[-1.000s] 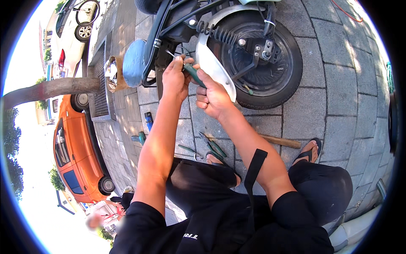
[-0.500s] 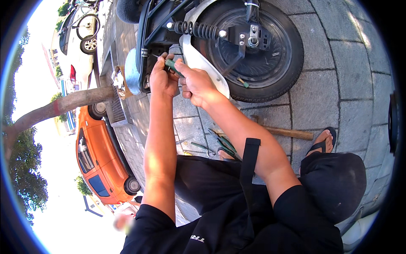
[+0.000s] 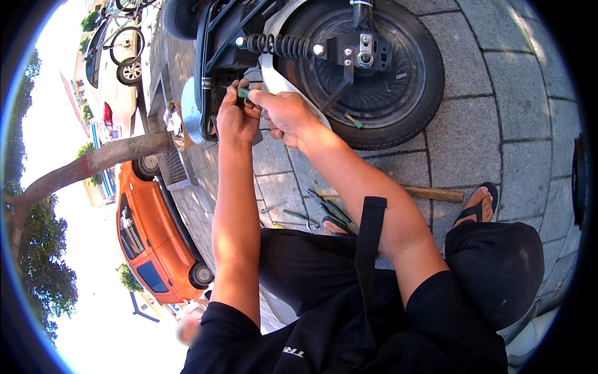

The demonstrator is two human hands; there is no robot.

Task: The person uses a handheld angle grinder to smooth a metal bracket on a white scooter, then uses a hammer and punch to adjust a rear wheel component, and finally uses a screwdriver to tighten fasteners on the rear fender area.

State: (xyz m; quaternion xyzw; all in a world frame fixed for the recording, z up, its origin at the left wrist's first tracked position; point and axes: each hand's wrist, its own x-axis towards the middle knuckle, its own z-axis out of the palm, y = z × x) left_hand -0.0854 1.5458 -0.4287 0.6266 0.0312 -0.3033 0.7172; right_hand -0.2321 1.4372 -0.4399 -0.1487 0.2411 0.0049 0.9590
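A screwdriver with a green handle (image 3: 244,93) is in my right hand (image 3: 289,117), whose fingers are wrapped round it. My left hand (image 3: 238,119) is closed at the front end of the screwdriver, fingertips pinched about it. The tip is hidden. Both hands are beside the dark frame (image 3: 204,62) of a scooter or similar two-wheeler, just left of its white fender (image 3: 277,80). Above them runs a black coil-spring shock absorber (image 3: 283,46). The big black wheel (image 3: 408,118) is to the right of my hands.
Green-handled pliers (image 3: 336,214), another green-handled tool (image 3: 296,215) and a wooden tool handle (image 3: 436,194) lie on the paving. A small piece with a green end (image 3: 354,121) rests at the wheel's lower rim. A tree trunk (image 3: 103,154) and an orange car (image 3: 156,240) are to the left.
The scooter has shifted slightly left in view. Both hands have stayed together at the frame, and less of the screwdriver's handle and shaft shows now. My right forearm covers more of the wooden handle.
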